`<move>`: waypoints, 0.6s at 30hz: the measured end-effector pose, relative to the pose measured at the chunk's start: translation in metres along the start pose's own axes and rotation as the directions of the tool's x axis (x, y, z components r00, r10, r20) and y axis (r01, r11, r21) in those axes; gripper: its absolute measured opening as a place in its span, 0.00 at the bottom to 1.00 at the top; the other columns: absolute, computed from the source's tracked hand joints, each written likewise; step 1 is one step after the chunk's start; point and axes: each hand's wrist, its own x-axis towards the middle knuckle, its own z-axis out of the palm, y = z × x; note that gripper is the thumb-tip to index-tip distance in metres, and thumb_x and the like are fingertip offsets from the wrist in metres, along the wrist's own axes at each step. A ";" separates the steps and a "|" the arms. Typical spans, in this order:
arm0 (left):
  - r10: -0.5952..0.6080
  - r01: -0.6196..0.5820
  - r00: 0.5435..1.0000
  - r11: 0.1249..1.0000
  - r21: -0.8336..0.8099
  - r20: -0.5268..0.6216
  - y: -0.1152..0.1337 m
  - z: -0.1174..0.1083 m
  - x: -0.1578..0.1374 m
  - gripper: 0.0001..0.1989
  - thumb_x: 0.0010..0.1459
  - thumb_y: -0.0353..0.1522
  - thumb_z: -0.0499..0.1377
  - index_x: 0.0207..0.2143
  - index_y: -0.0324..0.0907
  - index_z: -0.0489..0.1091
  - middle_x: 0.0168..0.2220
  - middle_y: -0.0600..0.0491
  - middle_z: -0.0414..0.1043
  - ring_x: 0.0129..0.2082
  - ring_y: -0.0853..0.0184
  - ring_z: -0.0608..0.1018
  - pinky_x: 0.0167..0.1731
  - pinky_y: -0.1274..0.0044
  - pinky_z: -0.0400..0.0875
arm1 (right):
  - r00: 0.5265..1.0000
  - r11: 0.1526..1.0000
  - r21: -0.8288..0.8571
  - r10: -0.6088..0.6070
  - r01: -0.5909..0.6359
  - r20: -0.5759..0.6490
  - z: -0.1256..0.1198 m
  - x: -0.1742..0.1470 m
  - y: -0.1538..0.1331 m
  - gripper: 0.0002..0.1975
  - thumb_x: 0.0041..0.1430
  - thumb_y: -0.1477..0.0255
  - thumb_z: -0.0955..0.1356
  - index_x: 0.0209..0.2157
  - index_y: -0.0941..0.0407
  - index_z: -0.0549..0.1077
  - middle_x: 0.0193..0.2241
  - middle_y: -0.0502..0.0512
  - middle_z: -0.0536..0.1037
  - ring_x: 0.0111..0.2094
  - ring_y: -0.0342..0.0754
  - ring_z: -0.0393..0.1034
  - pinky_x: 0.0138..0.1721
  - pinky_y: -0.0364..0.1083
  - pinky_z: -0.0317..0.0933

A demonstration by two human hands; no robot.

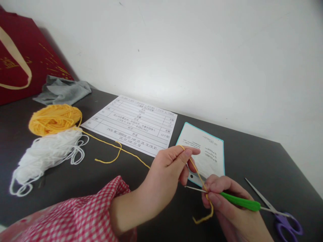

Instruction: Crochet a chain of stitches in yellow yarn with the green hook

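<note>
My right hand grips a crochet hook with a green handle, its thin metal shaft pointing left. Yellow yarn runs from my left hand down to the hook near my right fingertips, and a short tail hangs below. My left hand pinches this strand, thumb against index finger, with the yarn passing over the index finger. From behind my left wrist the strand leads back across the table to a yellow yarn ball. My right fingers hide where yarn and hook meet.
White yarn lies in front of the yellow ball. A printed sheet and a blue-edged white packet lie beyond my hands. Purple-handled scissors rest at right. A grey cloth-like bag and red gift bag stand back left by the wall.
</note>
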 end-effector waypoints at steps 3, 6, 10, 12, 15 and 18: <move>-0.089 0.065 0.989 0.979 0.194 0.115 0.006 -0.011 0.008 0.16 0.64 0.37 0.54 0.40 0.38 0.79 0.23 0.57 0.69 0.18 0.76 0.64 0.20 0.81 0.58 | 0.998 0.998 0.018 0.062 -0.062 0.034 -0.004 0.002 -0.006 0.04 0.51 0.72 0.78 0.28 0.51 0.81 0.25 0.49 0.78 0.25 0.42 0.74 0.27 0.39 0.70; -0.180 0.070 0.951 0.917 0.393 0.251 0.022 -0.033 0.018 0.12 0.58 0.38 0.62 0.32 0.39 0.81 0.27 0.52 0.76 0.27 0.70 0.73 0.28 0.79 0.67 | 0.996 0.996 -0.011 0.090 -0.090 0.018 -0.012 0.007 -0.018 0.06 0.47 0.72 0.79 0.25 0.52 0.80 0.25 0.49 0.78 0.24 0.42 0.73 0.25 0.38 0.69; -0.116 -0.011 0.950 0.916 0.402 0.290 0.051 -0.064 0.026 0.15 0.62 0.40 0.58 0.34 0.41 0.81 0.44 0.47 0.80 0.46 0.61 0.78 0.42 0.72 0.74 | 0.994 0.988 -0.108 0.107 -0.108 -0.008 -0.019 0.014 -0.037 0.09 0.43 0.71 0.81 0.21 0.54 0.79 0.23 0.50 0.76 0.21 0.43 0.71 0.21 0.39 0.68; -0.063 0.000 0.985 0.931 0.364 0.160 0.060 -0.074 0.027 0.11 0.59 0.37 0.61 0.39 0.41 0.80 0.47 0.46 0.79 0.48 0.58 0.78 0.39 0.70 0.76 | 0.994 0.985 -0.138 0.109 -0.107 0.005 -0.020 0.015 -0.042 0.10 0.42 0.69 0.81 0.20 0.54 0.79 0.22 0.51 0.76 0.20 0.44 0.70 0.19 0.41 0.68; 0.107 -0.028 0.991 0.751 0.659 -0.079 0.062 -0.079 0.024 0.19 0.56 0.30 0.59 0.51 0.41 0.75 0.53 0.43 0.74 0.47 0.57 0.79 0.39 0.69 0.78 | 0.992 0.986 -0.133 0.107 -0.099 0.059 -0.020 0.015 -0.042 0.11 0.43 0.66 0.81 0.20 0.53 0.79 0.20 0.50 0.75 0.19 0.43 0.69 0.19 0.41 0.67; 0.359 -0.089 0.933 0.210 0.974 0.008 0.055 -0.072 0.017 0.27 0.56 0.23 0.54 0.58 0.40 0.68 0.61 0.40 0.64 0.57 0.51 0.71 0.51 0.59 0.72 | 0.987 0.986 -0.114 0.129 -0.118 0.091 -0.020 0.012 -0.039 0.09 0.43 0.70 0.80 0.20 0.53 0.79 0.21 0.49 0.75 0.20 0.43 0.70 0.21 0.40 0.68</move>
